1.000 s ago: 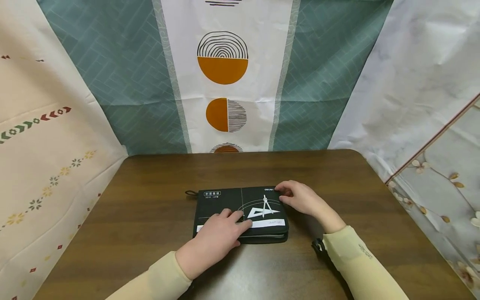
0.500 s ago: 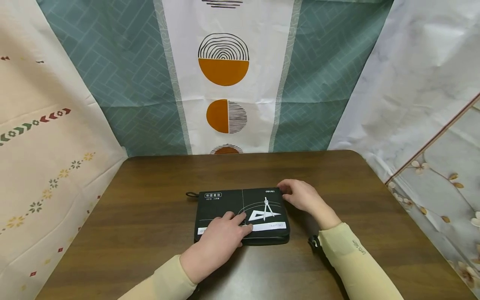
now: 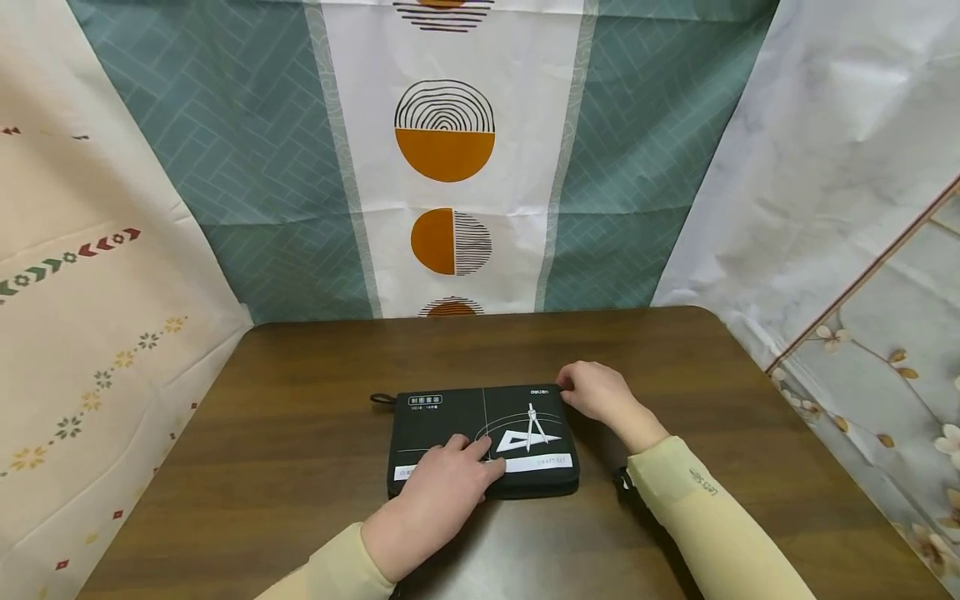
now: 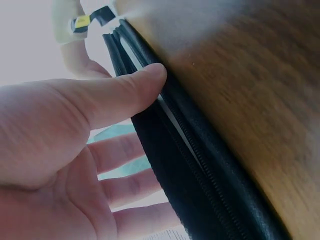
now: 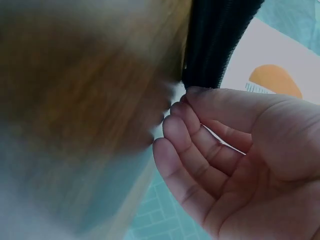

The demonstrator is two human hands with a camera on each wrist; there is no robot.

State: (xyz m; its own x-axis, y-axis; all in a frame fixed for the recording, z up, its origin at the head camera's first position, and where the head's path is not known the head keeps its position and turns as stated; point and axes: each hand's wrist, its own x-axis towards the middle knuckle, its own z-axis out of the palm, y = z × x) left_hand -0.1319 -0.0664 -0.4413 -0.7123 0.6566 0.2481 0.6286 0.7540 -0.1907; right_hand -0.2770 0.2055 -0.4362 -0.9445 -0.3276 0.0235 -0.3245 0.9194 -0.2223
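Observation:
A black zippered drafting-set case (image 3: 442, 417) with white compass and set-square print lies flat on the table. My left hand (image 3: 438, 492) holds it at the near edge, fingers on the cover. In the left wrist view, the left thumb (image 4: 135, 90) presses on the zippered side, where a pale gap shows between the two rows of zipper teeth (image 4: 185, 132). At the far right corner my right hand (image 3: 597, 392) pinches at the zipper with thumb and fingertips. In the right wrist view, these fingers (image 5: 182, 132) hide most of what they grip, seemingly the zipper pull.
The brown wooden table (image 3: 300, 358) extends around the case. A dark loop strap (image 3: 382, 399) sticks out at the case's left. Patterned cloths (image 3: 292, 167) hang behind and on both sides of the table. A dark strap (image 3: 624, 483) hangs at the right sleeve.
My right hand's fingertips have drawn together at the case's far right corner. The left hand stays on the near edge. The head view has tilted up slightly.

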